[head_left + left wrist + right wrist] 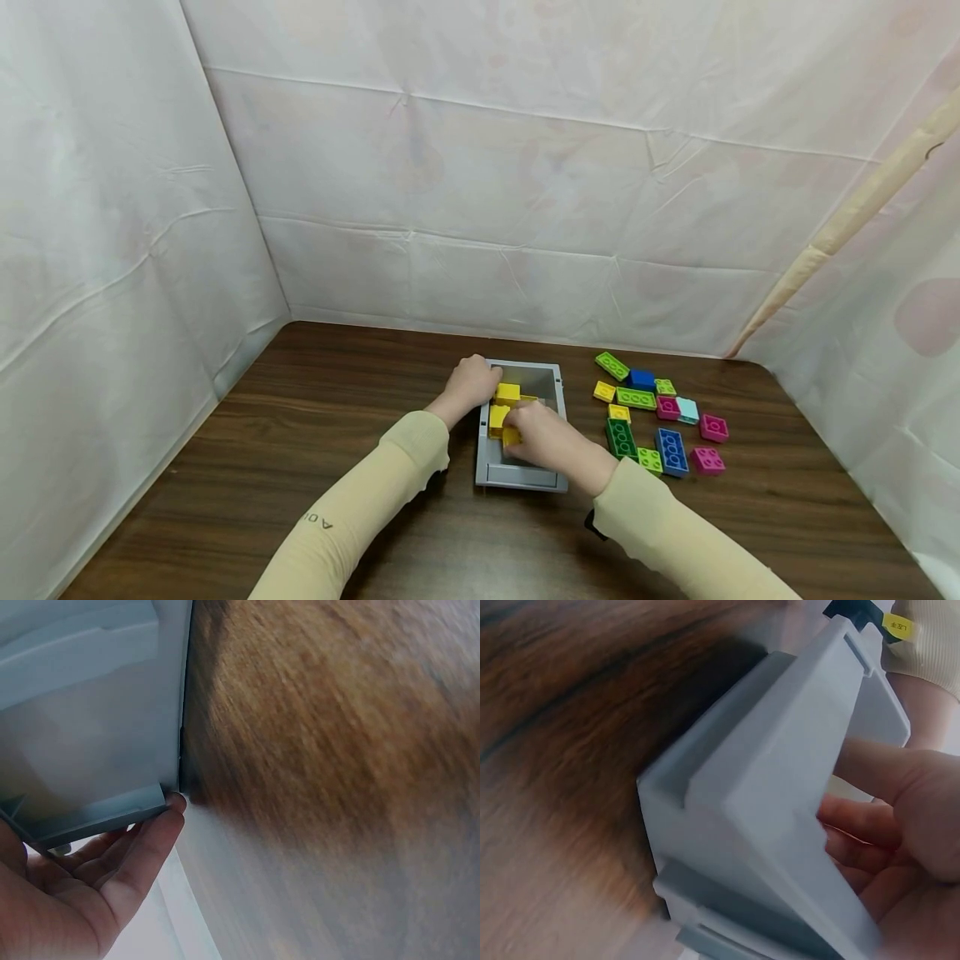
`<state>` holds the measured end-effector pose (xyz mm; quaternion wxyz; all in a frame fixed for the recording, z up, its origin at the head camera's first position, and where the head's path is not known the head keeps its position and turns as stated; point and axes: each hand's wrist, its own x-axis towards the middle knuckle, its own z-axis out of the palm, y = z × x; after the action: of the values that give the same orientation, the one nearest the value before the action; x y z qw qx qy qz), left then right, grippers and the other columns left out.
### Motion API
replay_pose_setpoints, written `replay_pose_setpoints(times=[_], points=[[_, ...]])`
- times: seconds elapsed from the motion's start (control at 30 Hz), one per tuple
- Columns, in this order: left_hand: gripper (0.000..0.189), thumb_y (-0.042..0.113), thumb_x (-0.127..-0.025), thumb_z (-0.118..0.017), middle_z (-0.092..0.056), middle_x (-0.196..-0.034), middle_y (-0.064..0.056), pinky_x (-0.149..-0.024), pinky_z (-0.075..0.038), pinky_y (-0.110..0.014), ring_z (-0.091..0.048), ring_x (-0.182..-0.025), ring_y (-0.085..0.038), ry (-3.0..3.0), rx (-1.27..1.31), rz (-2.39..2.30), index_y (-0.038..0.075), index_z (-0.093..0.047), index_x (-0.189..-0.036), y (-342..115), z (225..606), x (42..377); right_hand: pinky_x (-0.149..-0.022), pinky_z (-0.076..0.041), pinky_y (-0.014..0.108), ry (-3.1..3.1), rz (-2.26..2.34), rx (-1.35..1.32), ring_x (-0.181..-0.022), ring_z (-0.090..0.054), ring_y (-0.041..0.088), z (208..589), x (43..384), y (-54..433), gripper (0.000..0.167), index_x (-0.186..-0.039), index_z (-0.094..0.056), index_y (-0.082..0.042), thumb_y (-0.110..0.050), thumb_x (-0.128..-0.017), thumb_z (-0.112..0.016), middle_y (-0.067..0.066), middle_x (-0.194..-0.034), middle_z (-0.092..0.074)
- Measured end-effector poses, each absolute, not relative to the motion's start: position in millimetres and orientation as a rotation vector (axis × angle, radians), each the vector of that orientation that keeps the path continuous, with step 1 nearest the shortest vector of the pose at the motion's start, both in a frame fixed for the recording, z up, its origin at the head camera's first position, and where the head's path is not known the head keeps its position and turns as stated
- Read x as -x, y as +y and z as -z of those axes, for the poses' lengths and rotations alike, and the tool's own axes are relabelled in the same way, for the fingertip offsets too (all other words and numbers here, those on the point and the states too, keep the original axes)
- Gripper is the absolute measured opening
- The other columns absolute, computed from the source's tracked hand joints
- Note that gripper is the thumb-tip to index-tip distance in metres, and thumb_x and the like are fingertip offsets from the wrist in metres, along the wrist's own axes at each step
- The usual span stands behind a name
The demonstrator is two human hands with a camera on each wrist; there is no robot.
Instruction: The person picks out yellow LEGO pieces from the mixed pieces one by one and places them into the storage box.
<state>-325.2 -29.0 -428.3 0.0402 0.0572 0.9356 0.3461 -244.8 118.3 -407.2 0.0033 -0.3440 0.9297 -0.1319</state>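
A grey plastic bin (pixel 522 477) sits on the table with several yellow toy bricks (pixel 507 393) inside. My left hand (pixel 474 382) grips its rim at the far left corner; in the left wrist view, the fingers (pixel 142 859) curl up against the rim from outside. Over the near right side reaches my right hand (pixel 551 440), its fingertips down among the bricks. Between thumb and fingers it pinches a yellow brick (pixel 512 437). From the right wrist, the bin wall (pixel 780 787) covers the fingertips and that brick.
Right of the bin lie loose toy bricks: a dark green brick (pixel 621 438), a blue brick (pixel 671 452), a pink brick (pixel 707 461), a light blue brick (pixel 687 410) and several lime and yellow ones. A white curtain (pixel 450 250) stands behind the wooden table (pixel 337 400).
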Motion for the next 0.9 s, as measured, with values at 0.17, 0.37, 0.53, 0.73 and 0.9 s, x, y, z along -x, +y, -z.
replay_pose_setpoints(times=[0.17,0.37,0.53,0.73,0.9], points=[[0.049,0.024,-0.097,-0.045,-0.029,-0.045,0.003,-0.04,-0.03,-0.023,-0.03,-0.039,-0.011,2.862,-0.168,-1.076,0.013,-0.039,-0.049,-29,429,325,-0.06,-0.049,0.022,2.916,0.402,1.073,-0.072,-0.06,0.01,409,247,115,0.026,-0.091,-0.071,-0.002,-0.016,-0.072,-0.082,0.006,-0.085,-0.069],[0.049,0.024,-0.097,-0.045,-0.029,-0.045,0.003,-0.04,-0.032,-0.023,-0.031,-0.039,-0.011,2.864,-0.161,-1.068,0.013,-0.039,-0.049,-29,428,325,-0.062,-0.051,0.022,2.926,0.373,1.041,-0.074,-0.062,0.011,409,246,112,0.028,-0.093,-0.07,-0.002,-0.016,-0.072,-0.082,0.007,-0.087,-0.068],[0.05,0.024,-0.097,-0.044,-0.028,-0.045,0.003,-0.04,-0.031,-0.023,-0.03,-0.039,-0.011,2.883,-0.176,-1.062,0.013,-0.038,-0.048,-29,427,324,-0.06,-0.05,0.022,2.917,0.365,1.034,-0.072,-0.06,0.011,408,243,110,0.027,-0.093,-0.07,-0.002,-0.015,-0.072,-0.081,0.007,-0.087,-0.069],[0.05,0.024,-0.097,-0.044,-0.028,-0.045,0.003,-0.038,-0.029,-0.023,-0.029,-0.038,-0.011,2.882,-0.18,-1.063,0.014,-0.037,-0.048,-28,427,323,-0.06,-0.05,0.023,2.901,0.36,1.051,-0.071,-0.061,0.011,409,241,107,0.025,-0.092,-0.072,-0.003,-0.016,-0.072,-0.08,0.005,-0.087,-0.07],[0.05,0.023,-0.097,-0.044,-0.028,-0.045,0.003,-0.038,-0.029,-0.023,-0.029,-0.038,-0.011,2.883,-0.187,-1.065,0.014,-0.037,-0.048,-28,427,322,-0.063,-0.052,0.026,2.915,0.314,1.091,-0.075,-0.063,0.012,413,242,105,0.022,-0.09,-0.073,-0.005,-0.016,-0.073,-0.08,0.003,-0.086,-0.071]])
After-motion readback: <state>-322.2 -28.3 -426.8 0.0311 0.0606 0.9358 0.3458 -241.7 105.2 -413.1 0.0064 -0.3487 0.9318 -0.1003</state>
